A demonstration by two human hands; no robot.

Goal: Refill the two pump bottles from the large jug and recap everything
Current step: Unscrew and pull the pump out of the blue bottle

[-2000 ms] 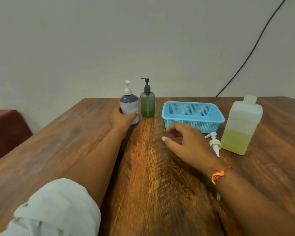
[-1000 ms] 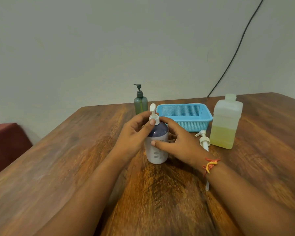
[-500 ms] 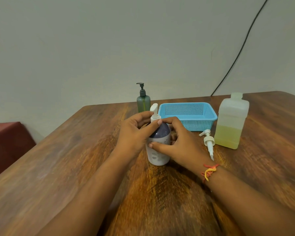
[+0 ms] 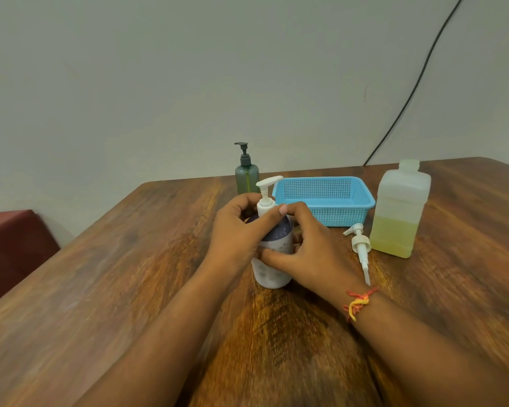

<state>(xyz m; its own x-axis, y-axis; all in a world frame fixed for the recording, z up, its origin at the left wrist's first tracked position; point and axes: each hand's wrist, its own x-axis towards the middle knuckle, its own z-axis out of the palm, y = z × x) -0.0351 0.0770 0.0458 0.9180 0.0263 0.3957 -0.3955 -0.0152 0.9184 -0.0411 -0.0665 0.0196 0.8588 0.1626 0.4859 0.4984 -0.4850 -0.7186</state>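
A white pump bottle with a purple shoulder (image 4: 272, 271) stands upright in the middle of the wooden table (image 4: 130, 274). My left hand (image 4: 237, 227) grips its white pump collar, thumb and fingers around the neck. My right hand (image 4: 309, 254) wraps around the bottle's body from the right. A green pump bottle (image 4: 246, 176) with a dark pump stands farther back, untouched. The large translucent jug (image 4: 398, 212), open at the top and holding yellow liquid in its lower part, stands at the right. A loose white pump (image 4: 360, 248) lies on the table beside the jug.
A light blue perforated basket (image 4: 325, 198) sits behind the white bottle, between the green bottle and the jug. A black cable (image 4: 417, 80) runs down the wall at the right. A dark red seat (image 4: 9, 248) is beyond the table's left edge.
My left hand drew the white bottle from beside the green bottle to the table's middle. Both hands then closed on it, and the pump head now points another way than half a second ago.
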